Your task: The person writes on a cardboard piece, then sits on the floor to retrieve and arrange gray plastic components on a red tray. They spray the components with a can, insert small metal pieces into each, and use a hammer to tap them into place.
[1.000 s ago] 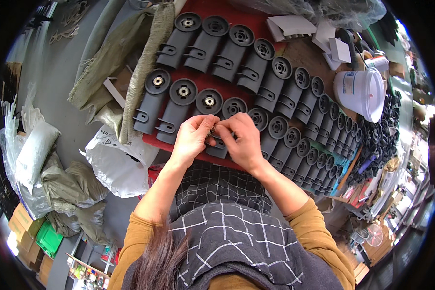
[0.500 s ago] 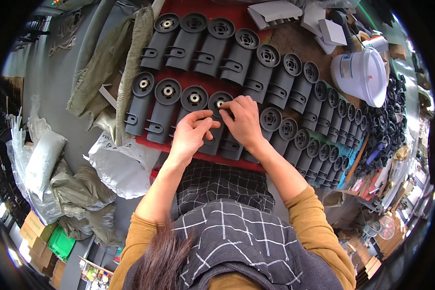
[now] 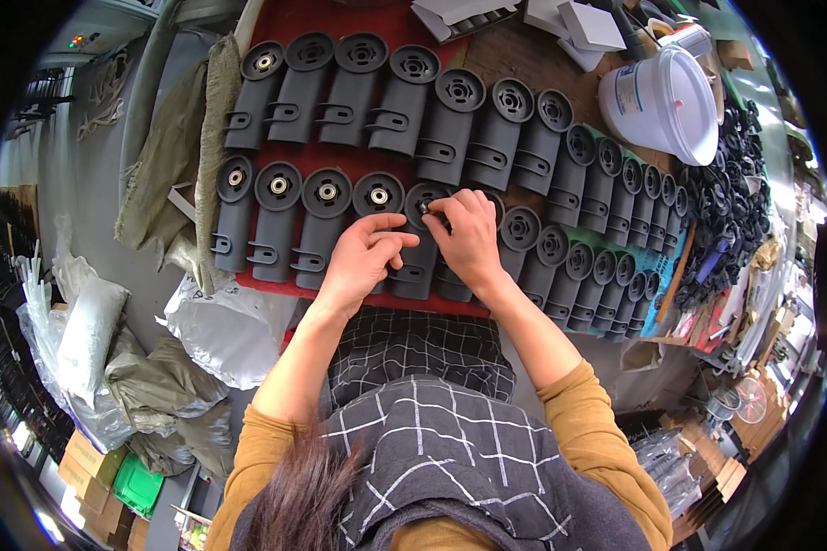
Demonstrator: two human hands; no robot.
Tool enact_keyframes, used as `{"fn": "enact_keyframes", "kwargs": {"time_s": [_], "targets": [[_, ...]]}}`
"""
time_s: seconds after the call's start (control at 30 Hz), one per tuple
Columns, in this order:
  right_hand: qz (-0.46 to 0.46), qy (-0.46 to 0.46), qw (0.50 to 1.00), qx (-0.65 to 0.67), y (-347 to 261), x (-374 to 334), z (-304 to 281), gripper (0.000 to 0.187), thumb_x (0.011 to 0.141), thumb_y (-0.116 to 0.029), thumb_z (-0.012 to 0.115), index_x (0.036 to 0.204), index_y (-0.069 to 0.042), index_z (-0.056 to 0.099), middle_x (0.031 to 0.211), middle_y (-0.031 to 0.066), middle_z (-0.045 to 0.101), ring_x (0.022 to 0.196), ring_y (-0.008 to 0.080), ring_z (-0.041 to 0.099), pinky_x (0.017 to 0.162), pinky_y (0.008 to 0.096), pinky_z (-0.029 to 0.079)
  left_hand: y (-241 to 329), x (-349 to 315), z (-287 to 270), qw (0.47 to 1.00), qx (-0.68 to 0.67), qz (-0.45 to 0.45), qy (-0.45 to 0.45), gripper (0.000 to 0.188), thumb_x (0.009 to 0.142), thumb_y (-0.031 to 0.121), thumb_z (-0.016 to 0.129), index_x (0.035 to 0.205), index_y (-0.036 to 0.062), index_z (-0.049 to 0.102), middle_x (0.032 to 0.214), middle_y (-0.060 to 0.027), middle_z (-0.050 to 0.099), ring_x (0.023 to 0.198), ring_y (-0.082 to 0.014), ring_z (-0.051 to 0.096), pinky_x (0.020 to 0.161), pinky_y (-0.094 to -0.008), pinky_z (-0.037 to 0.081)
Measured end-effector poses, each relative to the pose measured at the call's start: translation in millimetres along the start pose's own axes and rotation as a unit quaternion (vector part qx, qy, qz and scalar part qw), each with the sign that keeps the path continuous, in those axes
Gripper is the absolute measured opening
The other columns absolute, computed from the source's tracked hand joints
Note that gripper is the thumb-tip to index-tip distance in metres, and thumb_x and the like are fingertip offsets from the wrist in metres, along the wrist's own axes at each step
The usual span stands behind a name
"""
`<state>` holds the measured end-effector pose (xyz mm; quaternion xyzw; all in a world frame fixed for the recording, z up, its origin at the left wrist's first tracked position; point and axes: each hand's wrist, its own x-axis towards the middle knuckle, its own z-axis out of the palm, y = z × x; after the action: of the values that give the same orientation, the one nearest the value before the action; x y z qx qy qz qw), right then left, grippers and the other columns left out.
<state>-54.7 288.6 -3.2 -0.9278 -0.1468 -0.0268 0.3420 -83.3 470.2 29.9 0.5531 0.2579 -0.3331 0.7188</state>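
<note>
My right hand (image 3: 469, 234) pinches a small shiny metal bearing (image 3: 424, 208) at the round cup of a dark grey plastic tube fitting (image 3: 419, 271) in the near row. Close by on the left, my left hand (image 3: 363, 262) is half curled, index finger and thumb pointing toward that cup; its palm is hidden, so I cannot see what it holds. To the left, several fittings in this row have a ring-shaped bearing (image 3: 379, 196) in the centre of their cups. In the far row, the leftmost fitting (image 3: 253, 106) also carries one.
More grey fittings (image 3: 606, 275) run right in two rows on a red-covered table (image 3: 331, 158). A white bucket (image 3: 616, 103) and white boxes (image 3: 593, 26) stand at the back right, beside a heap of black parts (image 3: 726, 193). White sacks (image 3: 225, 331) lie left of me.
My right hand has shifted one fitting to the right along the near row, leaving a bearing in the previous cup. My left hand stays beside it. The view has moved slightly.
</note>
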Motion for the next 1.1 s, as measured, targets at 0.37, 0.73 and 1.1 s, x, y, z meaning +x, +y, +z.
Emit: {"fn": "enact_keyframes", "kwargs": {"time_s": [0.37,0.73,1.1], "targets": [[0.136,-0.014,0.967,0.214,-5,-31,-43,0.007,0.079,-0.01,0.07,0.081,-0.004,0.067,0.071,0.0066,0.056,0.069,0.0226,0.054,0.063,0.0344,0.043,-1,11,38,0.992,-0.023,-0.043,-0.116,0.042,0.099,0.032,0.054,0.124,-0.0011,0.053,0.088,-0.0036,0.066,0.063,-0.0029,0.051,0.049,-0.0153,0.037],[0.038,0.001,0.996,0.079,13,-44,-49,0.013,0.075,-0.013,0.073,0.086,-0.01,0.065,0.079,0.005,0.054,0.077,0.0261,0.052,0.07,0.0391,0.038,-3,21,61,0.994,0.054,-0.041,-0.091,0.042,0.101,0.028,0.046,0.13,-0.0019,0.05,0.082,-0.0005,0.061,0.064,-0.0026,0.052,0.05,-0.0172,0.038],[0.079,0.075,0.991,-0.083,69,-51,-78,0.014,0.073,-0.011,0.076,0.081,-0.007,0.065,0.076,0.0056,0.057,0.071,0.0228,0.054,0.067,0.0363,0.042,-1,35,102,0.985,0.093,-0.074,-0.124,0.045,0.1,0.027,0.047,0.135,-0.0022,0.045,0.104,-0.0102,0.067,0.066,-0.0045,0.054,0.053,-0.0178,0.039]]}}
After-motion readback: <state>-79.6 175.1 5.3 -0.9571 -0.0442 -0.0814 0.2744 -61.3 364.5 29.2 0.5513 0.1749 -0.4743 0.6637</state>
